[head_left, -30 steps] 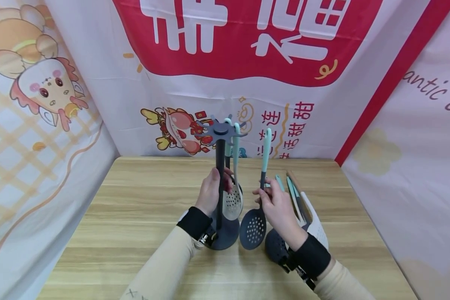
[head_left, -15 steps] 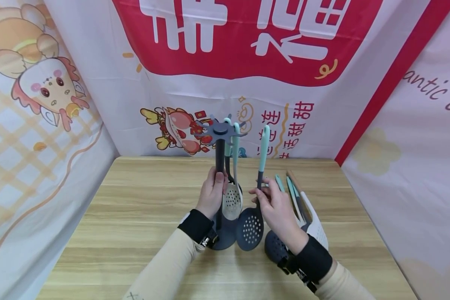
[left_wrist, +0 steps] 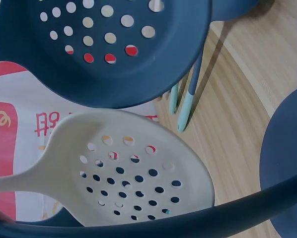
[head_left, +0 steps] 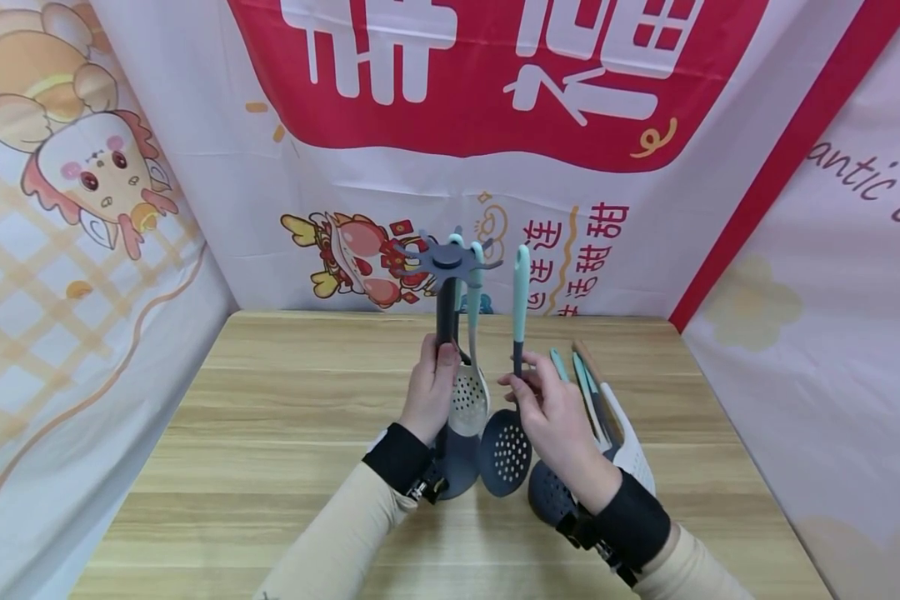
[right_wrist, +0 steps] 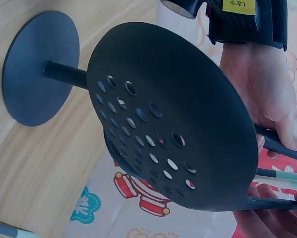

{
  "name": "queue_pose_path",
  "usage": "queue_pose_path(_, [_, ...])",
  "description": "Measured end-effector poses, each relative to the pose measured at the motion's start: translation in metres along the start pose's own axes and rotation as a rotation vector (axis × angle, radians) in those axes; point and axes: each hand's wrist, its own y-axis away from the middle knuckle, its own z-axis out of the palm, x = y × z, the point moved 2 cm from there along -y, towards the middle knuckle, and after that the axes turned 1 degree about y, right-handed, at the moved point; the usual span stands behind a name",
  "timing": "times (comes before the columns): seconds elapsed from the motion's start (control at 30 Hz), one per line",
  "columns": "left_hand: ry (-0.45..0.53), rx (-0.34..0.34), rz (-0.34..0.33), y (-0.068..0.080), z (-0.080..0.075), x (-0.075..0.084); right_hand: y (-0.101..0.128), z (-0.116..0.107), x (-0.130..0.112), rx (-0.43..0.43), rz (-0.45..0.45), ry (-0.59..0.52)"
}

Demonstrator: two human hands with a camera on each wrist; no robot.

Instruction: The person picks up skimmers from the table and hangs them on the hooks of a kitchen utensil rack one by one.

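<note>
My left hand grips the post of a dark utensil stand, which has a ring of hooks on top and a round base. From its hooks hang a cream skimmer and, behind that, a dark utensil mostly hidden. Just right of the stand, my right hand pinches the neck of a dark skimmer. Its mint handle points up, the looped end about level with the hooks and apart from them. In the right wrist view this skimmer's perforated bowl covers part of the post.
Several more utensils lie on the wooden table to the right, partly under my right forearm: a dark perforated one, a white turner and mint handles. A printed cloth rises behind the table.
The dark skimmer has moved left towards the stand and its handle now stands straighter. My left fingers, earlier by the hanging utensils, have drawn in round the post. The stand has shifted slightly right.
</note>
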Motion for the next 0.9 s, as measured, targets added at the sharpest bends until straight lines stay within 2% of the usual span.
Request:
queue_pose_path(0.47, [-0.034, 0.0, -0.02, 0.0019, 0.0056, 0.0009, -0.001, -0.0037, -0.0025, 0.001, -0.04, 0.052])
queue_pose_path(0.67, [-0.052, -0.001, -0.04, 0.0021, 0.0076, 0.0017, -0.0007, -0.0051, -0.0041, 0.035, -0.089, 0.09])
queue_pose_path(0.9, [-0.064, -0.01, -0.033, 0.0023, 0.0084, 0.0037, -0.0003, -0.0062, -0.004, 0.065, -0.119, 0.136])
